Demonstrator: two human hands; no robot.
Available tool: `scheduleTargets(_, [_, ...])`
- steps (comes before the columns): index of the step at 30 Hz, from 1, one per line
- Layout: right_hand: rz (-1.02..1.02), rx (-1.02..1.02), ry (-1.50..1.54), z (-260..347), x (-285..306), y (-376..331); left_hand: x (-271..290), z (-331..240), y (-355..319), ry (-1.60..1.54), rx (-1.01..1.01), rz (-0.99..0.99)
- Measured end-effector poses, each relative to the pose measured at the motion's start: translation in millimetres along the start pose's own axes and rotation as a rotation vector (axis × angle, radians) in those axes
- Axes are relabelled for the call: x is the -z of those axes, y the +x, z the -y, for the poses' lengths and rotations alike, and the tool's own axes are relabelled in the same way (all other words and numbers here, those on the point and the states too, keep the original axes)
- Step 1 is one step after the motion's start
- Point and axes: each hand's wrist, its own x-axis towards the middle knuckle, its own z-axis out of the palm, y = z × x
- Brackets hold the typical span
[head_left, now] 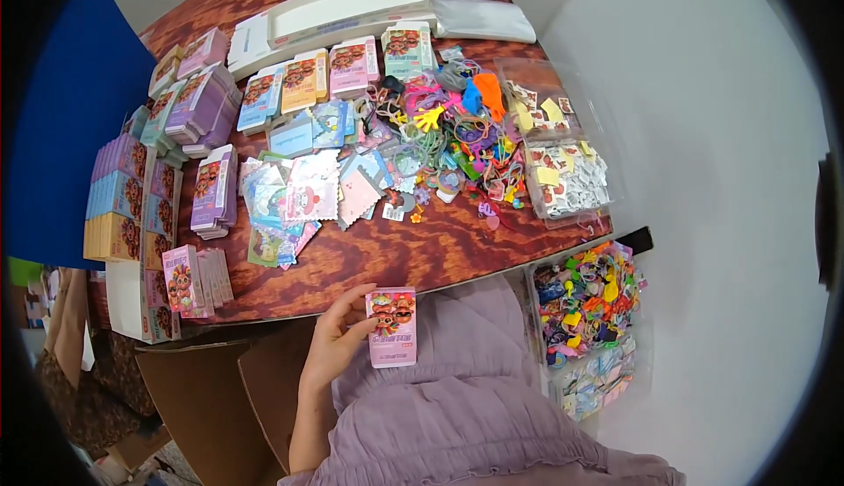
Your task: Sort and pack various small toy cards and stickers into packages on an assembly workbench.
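1. Handling one pink box (395,348), lower centre of the frame, seems the step in hand.
2. The next move probably calls for a light grip that won't crush it.
3. The left hand (338,332) pinches its left edge narrowly, thumb in front; the right hand is out of view.

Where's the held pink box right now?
Head view, lower middle, slightly left of centre: the pink box is in the left hand, by the near edge of the table and in front of the mauve clothing.
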Motion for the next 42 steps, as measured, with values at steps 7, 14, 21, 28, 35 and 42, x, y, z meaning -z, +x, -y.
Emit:
scheduleTargets(7, [0.030, 0.001, 0.003, -20, -4, -15, 3, 12, -1, -0.051, 0.003, -0.043])
scheduleTargets(14, [0.068, 0.008, 0.019, -27, -11, -31, -6, 23, 2, -0.143, -0.031, -0.066])
scheduleTargets(21, [0.099, 0.018, 0.044, -33, -23, -42, -12, 26, -4, -0.178, -0.037, -0.041])
scheduleTargets(28, [0.130, 0.045, 0.070, -37, -33, -42, -14, 29, -7, -0.175, -0.050, -0.055])
scheduleTargets(35, [0.158, 0.067, 0.100, -37, -41, -40, -18, 27, -6, -0.164, -0.022, -0.072])
scheduleTargets(42, [0.199, 0.096, 0.118, -37, -45, -37, -19, 28, -4, -0.173, -0.014, -0.063])
